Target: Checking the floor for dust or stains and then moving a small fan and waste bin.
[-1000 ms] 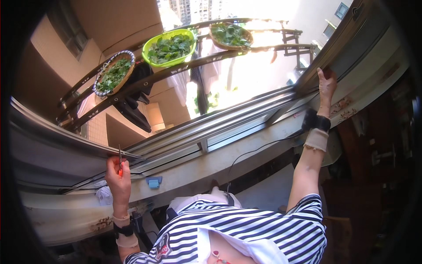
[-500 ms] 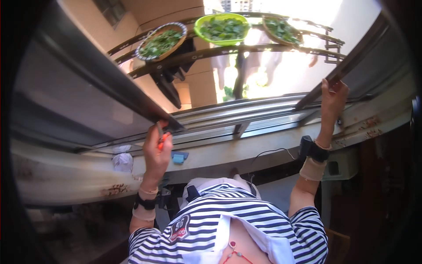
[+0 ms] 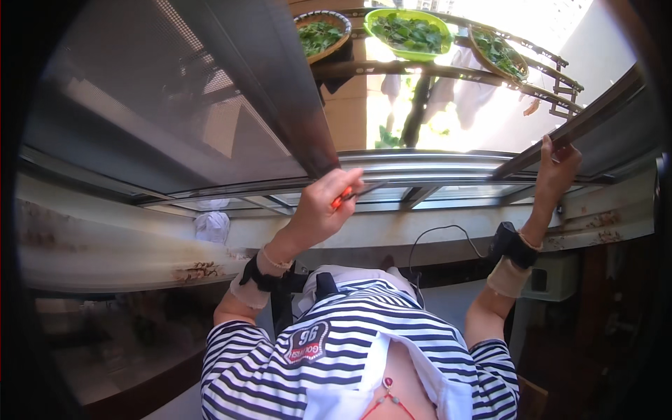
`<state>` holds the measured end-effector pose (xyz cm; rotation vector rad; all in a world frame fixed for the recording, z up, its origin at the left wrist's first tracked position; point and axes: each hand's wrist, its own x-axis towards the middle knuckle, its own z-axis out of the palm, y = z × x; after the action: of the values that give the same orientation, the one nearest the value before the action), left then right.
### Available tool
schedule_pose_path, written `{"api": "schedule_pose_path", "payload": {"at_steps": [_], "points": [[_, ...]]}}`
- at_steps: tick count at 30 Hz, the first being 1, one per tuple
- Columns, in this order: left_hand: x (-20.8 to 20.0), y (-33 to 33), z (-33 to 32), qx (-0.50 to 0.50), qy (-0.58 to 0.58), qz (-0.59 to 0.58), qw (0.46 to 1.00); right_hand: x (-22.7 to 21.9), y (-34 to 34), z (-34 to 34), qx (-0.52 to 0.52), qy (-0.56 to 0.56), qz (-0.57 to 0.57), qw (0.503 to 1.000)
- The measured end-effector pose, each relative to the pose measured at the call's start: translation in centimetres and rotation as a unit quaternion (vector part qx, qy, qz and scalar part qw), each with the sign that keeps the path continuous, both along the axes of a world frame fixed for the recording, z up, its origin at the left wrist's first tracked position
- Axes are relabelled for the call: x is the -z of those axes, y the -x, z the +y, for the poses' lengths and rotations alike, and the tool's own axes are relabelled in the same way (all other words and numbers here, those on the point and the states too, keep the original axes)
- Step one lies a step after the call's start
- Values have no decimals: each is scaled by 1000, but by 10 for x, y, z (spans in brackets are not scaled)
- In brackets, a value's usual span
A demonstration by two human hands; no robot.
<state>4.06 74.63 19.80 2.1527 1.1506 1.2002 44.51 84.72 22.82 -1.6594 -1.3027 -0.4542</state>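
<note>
My left hand (image 3: 325,206) is closed around what look like orange-handled scissors (image 3: 343,198), with a dark pointed end sticking out to the right. It lies against the lower edge of the left sliding window panel (image 3: 280,91), a dark-framed panel with glass or mesh. My right hand (image 3: 558,171) grips the dark frame of the right window panel (image 3: 595,115), fingers curled over its edge. Between the two panels the window stands open above a metal track (image 3: 420,165).
Outside, a dark rack (image 3: 392,68) carries a green basin (image 3: 408,35) and two woven baskets (image 3: 323,35) of green leaves. Laundry hangs below. A crumpled white cloth (image 3: 212,227) lies on the sill (image 3: 392,231), and a dark cable (image 3: 441,227) loops near its right part.
The left panel has slid right with my left hand, covering part of the opening and of the left basket. My right hand keeps its hold on the right frame. The view has shifted slightly.
</note>
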Motion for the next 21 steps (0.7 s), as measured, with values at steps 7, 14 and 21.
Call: {"api": "schedule_pose_path", "payload": {"at_steps": [7,14,21], "points": [[-12,65,-30,-174,155,-134,963,10,-7,6,-39,-40,44,997],[-17,41,-9,-123,37,-6,992,17,-38,20,-50,-40,8,998],[-17,-8,13,-28,49,-30,998,10,-37,13,-83,32,56,994]]}}
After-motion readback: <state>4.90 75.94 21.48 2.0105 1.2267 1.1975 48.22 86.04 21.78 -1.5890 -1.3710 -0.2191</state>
